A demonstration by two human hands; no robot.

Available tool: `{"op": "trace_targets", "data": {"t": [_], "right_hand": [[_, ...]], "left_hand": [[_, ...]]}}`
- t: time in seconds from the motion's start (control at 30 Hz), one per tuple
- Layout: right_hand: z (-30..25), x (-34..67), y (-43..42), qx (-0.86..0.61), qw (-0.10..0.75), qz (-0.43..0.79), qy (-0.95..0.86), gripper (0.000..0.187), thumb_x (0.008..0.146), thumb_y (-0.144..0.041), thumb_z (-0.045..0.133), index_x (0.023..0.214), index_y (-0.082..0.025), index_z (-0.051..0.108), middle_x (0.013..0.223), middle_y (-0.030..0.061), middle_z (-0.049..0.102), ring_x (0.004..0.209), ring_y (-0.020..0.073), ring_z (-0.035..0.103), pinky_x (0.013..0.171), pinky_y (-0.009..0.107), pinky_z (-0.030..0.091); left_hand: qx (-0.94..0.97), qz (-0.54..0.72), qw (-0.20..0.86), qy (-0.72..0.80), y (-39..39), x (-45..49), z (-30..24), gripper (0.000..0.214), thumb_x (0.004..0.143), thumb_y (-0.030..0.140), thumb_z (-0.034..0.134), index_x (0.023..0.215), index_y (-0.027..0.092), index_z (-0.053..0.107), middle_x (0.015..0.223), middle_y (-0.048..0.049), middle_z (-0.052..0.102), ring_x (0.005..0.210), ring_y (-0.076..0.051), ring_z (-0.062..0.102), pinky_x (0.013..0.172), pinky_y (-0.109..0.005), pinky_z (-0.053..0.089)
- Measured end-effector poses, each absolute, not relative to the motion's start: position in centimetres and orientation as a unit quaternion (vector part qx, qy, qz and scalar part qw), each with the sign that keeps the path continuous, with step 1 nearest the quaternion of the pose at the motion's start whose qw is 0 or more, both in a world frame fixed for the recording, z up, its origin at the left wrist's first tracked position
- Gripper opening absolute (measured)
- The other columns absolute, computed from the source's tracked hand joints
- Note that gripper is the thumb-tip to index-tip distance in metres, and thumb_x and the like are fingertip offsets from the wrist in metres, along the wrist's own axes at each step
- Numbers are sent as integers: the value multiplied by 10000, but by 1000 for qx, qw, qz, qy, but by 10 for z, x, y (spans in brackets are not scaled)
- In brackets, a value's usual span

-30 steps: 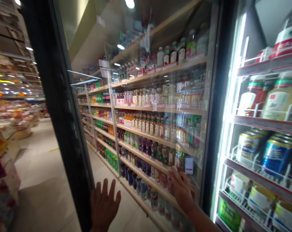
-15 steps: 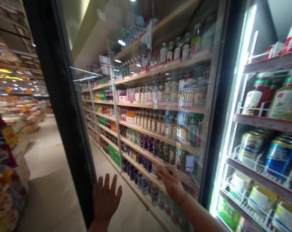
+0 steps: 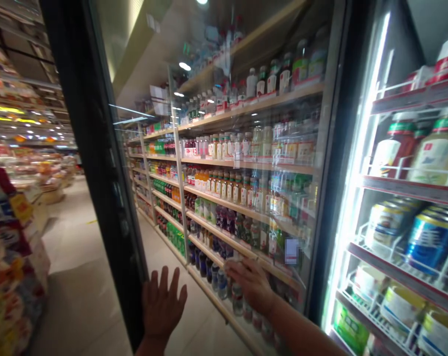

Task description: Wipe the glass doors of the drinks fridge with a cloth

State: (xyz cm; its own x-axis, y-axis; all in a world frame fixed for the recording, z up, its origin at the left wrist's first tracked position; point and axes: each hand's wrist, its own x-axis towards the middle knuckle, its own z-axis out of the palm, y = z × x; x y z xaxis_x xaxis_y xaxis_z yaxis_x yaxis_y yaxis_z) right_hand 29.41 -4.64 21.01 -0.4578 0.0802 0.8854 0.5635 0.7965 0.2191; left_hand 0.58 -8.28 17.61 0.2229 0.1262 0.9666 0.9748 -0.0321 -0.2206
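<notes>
A glass cooler door [image 3: 246,123] with a black frame [image 3: 94,173] stands swung out in front of me. My left hand [image 3: 162,304] lies flat on the glass right beside the black frame, fingers spread. My right hand [image 3: 250,283] rests palm-down on the glass further right, low on the pane, fingers apart. Neither hand holds anything. Through the glass I see aisle shelves full of bottles [image 3: 224,188].
To the right the lit cooler interior [image 3: 360,163] shows wire racks with large cans [image 3: 427,237], bottles [image 3: 434,153] and tubs [image 3: 397,301]. A snack display [image 3: 12,257] stands at the left. A tiled aisle floor [image 3: 75,267] runs away between them.
My right hand has slid leftward and slightly down along the glass. The left hand stays near the frame. The view has turned slightly.
</notes>
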Motion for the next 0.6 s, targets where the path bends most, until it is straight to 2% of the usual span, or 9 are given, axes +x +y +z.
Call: {"op": "trace_targets", "data": {"t": [0.13,0.2,0.33,0.43,0.6], "right_hand": [[245,295,-40,-253,544,-250,-760,542,968,-81,432,1486,-236,465,1382,40,628,1195,187,561,1019,359,472],[242,291,-40,-263,558,-252,-746,553,965,-66,412,1493,-227,455,1380,54,627,1215,189,553,1035,369,455],[205,278,-53,-189,485,-257,-814,392,998,-192,453,1366,-216,586,1313,14,672,1059,166,596,936,318,490],[210,276,-55,-163,462,-260,-832,338,1003,-221,472,1302,-230,630,1301,-1,677,1020,153,598,912,296,489],[267,278,-38,-261,568,-268,-733,559,959,-66,431,1498,-212,447,1431,67,584,1245,197,531,1068,360,418]], "left_hand": [[-588,-410,515,-470,-83,5,176,751,931,226,650,1579,197,273,1639,-118,225,1517,-342,194,1255,-524,185],[-588,-408,516,-471,-83,5,176,755,928,221,652,1579,194,271,1639,-119,222,1517,-343,188,1256,-525,181],[-588,-406,517,-471,-83,6,176,761,927,219,656,1580,194,267,1637,-123,222,1517,-341,191,1254,-531,186],[-588,-407,515,-473,-83,6,175,761,928,222,655,1581,194,264,1637,-125,218,1519,-337,184,1254,-532,187],[-584,-409,514,-477,-83,6,172,769,920,219,665,1579,196,270,1638,-120,219,1518,-341,188,1257,-533,176]]}}
